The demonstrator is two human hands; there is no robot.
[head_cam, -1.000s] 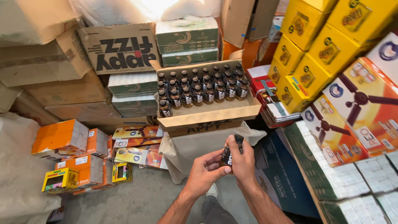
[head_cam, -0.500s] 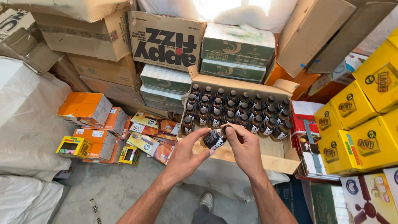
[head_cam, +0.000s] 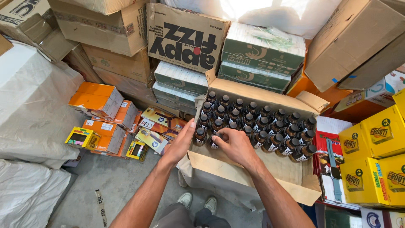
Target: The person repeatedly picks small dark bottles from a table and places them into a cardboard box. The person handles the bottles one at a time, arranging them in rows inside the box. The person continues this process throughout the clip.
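**Inspector A:** Taking the open brown cardboard carton (head_cam: 270, 169) as landmark. What are the hands doing?

**Inspector B:** The right hand (head_cam: 237, 145) is reaching into the carton's near left corner. Its fingers are closing round a small dark glass bottle with a black cap (head_cam: 214, 142), which is standing upright at the front of the rows; the grip is holding that bottle. The left hand (head_cam: 180, 144) is resting against the carton's left wall, fingers extended and flat, its grip wide and holding nothing. Its fingertips are lying just beside another dark bottle (head_cam: 200, 136) at the corner; I cannot tell whether they are touching.

**Inspector A:** Carton contents?

**Inspector B:** Rows of matching dark capped bottles (head_cam: 270, 124) are filling the far half, all upright. The near half is showing bare cardboard.

**Inspector A:** Surroundings?

**Inspector B:** Left of the carton, small orange boxes (head_cam: 98, 99) and flat colourful packets (head_cam: 158, 126) are lying on the grey floor (head_cam: 109, 181). Right of it, yellow cartons (head_cam: 375, 156) are stacking up. Behind it, green-and-white shrink-wrapped packs (head_cam: 261, 59) are sitting.
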